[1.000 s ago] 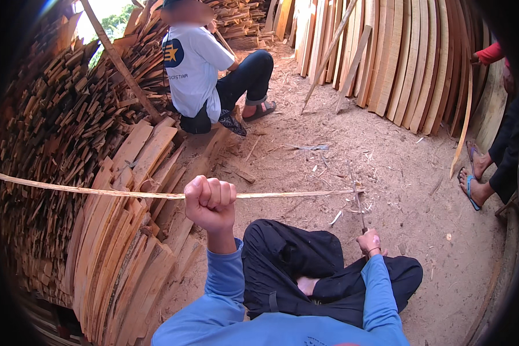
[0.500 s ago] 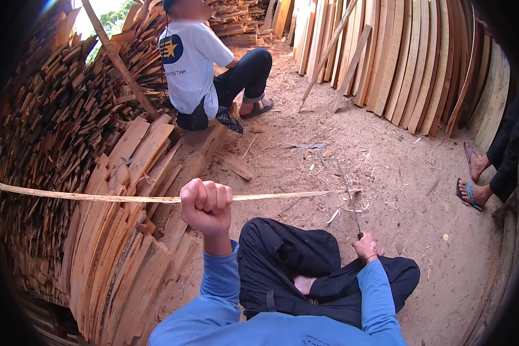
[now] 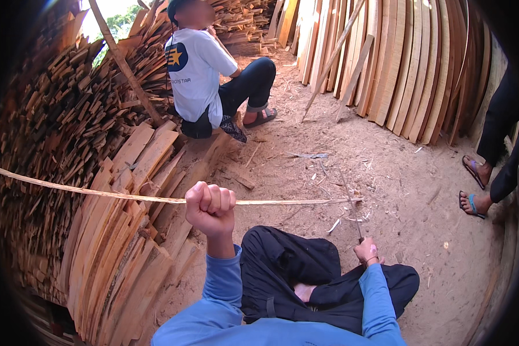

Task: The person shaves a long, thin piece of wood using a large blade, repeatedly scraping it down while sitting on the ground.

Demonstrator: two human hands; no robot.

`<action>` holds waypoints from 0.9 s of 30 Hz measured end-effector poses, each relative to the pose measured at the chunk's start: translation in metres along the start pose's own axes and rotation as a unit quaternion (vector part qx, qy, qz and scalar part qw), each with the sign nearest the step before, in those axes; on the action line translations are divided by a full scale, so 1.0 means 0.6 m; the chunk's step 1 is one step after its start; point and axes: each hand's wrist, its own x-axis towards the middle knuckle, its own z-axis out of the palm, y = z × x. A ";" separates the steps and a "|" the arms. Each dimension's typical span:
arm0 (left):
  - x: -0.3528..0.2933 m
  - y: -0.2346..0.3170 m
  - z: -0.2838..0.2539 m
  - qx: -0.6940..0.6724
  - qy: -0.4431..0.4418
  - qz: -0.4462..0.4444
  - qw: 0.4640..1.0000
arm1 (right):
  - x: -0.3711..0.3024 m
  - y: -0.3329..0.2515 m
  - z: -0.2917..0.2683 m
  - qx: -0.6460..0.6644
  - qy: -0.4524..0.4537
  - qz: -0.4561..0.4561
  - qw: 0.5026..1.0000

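My left hand (image 3: pixel 211 209) is raised in a fist around a long, thin, pale wooden strip (image 3: pixel 300 202). The strip runs across most of the view, its left end bending upward over the stacked wood. My right hand (image 3: pixel 368 251), low beside my right knee, grips the dark handle of what looks like a long narrow knife (image 3: pixel 349 193). Its blade points away from me and crosses the strip close to the strip's right end. Whether blade and strip touch, I cannot tell.
I sit cross-legged on sawdust-covered ground (image 3: pixel 409 230) with scattered shavings. Stacked boards (image 3: pixel 115 230) rise at my left. Tall planks (image 3: pixel 398 69) lean at the back right. Another person (image 3: pixel 199 75) sits ahead; sandalled feet (image 3: pixel 473 202) stand at right.
The strip's left end has risen slightly, tilting the strip. Both my hands keep their grips. The seated person's hand has come up toward the head, and the standing person's legs have shifted.
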 end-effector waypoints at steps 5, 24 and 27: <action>-0.005 -0.002 0.005 0.031 -0.023 -0.002 0.999 | -0.014 -0.010 -0.012 0.039 -0.017 0.004 0.999; -0.002 0.003 -0.004 0.034 0.010 -0.002 0.999 | -0.029 -0.052 -0.024 0.025 -0.002 -0.002 1.000; -0.011 0.003 -0.016 0.039 -0.038 0.004 0.999 | -0.067 -0.080 -0.056 0.076 -0.009 -0.038 0.996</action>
